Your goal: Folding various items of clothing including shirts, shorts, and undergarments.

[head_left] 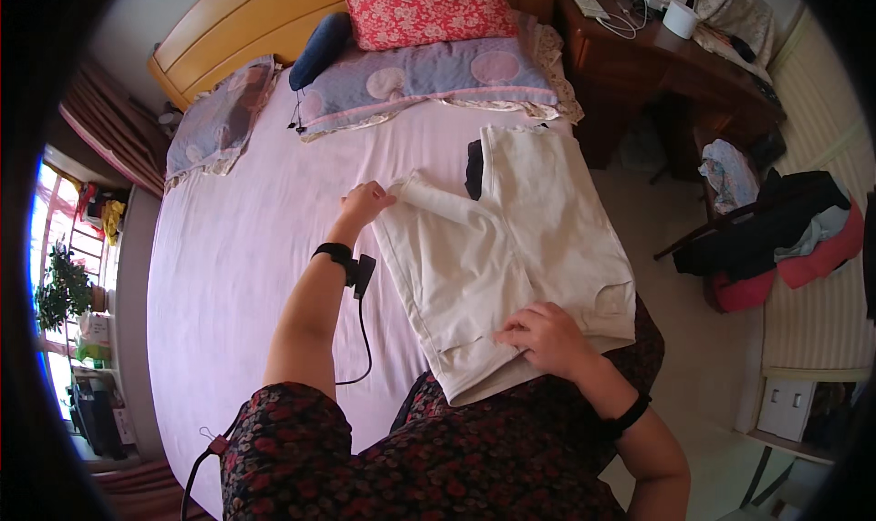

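Note:
A pair of off-white shorts [465,265] lies spread on the bed, waistband towards me and legs pointing away. My left hand [368,202] pinches the hem corner of the left-hand leg, whose edge there is slightly raised and rolled. Near the waistband, my right hand [543,337] rests with curled fingers gripping the cloth by the front closure. The waistband's near edge overhangs the bed's edge against my dark floral clothing. A black piece of cloth [474,170] shows between the two legs.
Under the shorts is a pink bed sheet [246,265]. Across the far end are patterned pillows [429,78], a red floral cushion [429,10] and a dark blue roll [321,48]. At right stand a brown desk [630,56] and a chair heaped with clothes [757,238]. A cable [367,348] hangs from my left wrist.

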Tool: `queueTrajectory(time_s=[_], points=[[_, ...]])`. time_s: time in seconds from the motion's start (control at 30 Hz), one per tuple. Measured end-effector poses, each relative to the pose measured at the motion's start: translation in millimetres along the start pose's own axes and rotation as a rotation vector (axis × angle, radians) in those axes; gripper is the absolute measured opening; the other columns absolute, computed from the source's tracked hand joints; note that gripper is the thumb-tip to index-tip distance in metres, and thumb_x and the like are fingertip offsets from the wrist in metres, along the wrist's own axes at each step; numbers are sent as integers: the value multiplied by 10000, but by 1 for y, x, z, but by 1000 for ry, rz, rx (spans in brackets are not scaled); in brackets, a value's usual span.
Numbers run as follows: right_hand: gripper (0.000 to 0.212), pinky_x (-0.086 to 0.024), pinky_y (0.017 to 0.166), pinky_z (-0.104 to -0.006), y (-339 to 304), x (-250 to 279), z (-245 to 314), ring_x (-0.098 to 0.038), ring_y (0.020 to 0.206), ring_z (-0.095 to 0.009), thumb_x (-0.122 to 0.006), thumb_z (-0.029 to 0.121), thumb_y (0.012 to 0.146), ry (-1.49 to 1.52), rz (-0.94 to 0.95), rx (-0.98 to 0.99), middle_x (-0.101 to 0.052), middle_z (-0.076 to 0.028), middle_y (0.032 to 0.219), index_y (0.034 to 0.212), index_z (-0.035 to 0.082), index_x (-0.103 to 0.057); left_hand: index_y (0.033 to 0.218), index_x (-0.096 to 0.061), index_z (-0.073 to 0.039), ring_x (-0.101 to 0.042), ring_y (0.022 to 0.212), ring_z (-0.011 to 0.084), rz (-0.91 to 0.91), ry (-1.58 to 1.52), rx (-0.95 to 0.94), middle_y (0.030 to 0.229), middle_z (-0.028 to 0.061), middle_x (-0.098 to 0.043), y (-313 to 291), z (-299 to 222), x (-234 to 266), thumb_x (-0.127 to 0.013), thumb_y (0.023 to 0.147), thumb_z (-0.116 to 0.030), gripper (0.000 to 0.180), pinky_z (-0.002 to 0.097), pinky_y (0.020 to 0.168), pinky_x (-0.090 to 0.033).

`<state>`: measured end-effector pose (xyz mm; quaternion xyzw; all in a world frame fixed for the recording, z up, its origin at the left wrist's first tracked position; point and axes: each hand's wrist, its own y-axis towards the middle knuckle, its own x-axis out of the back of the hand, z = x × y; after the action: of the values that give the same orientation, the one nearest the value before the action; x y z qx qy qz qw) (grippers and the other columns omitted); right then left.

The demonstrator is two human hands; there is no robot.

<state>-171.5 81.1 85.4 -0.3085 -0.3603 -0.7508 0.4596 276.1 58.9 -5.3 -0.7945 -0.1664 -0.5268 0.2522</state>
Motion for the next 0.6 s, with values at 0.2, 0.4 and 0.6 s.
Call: queueTrajectory(time_s=[0.2,0.4,0.6], points=[[324,-475,826,-342,-6,-2,2,-583,927,-191,-611,19,654,-72,-77,-23,-635,-3,963,916,177,-716,954,-666,-103,-598,943,200,87,35,8,952,35,-658,-2,-7,9,-655,790,-458,391,395,869,-382],[359,-436,943,-364,-10,3,8,-577,1000,-197,-614,22,664,8,-241,-42,-642,-1,1042,974,178,-706,1065,-610,-94,-514,947,92,178,-1161,-268,983,-28,-611,-25,43,50,-573,929,-265,222,251,870,-350],[295,-388,997,-402,-15,-16,2,-570,1068,-164,-623,81,731,-26,36,-134,-650,40,1089,997,186,-697,987,-583,-63,-581,918,186,100,-490,-39,950,35,-630,-36,104,20,-572,897,-231,191,363,846,-436]])
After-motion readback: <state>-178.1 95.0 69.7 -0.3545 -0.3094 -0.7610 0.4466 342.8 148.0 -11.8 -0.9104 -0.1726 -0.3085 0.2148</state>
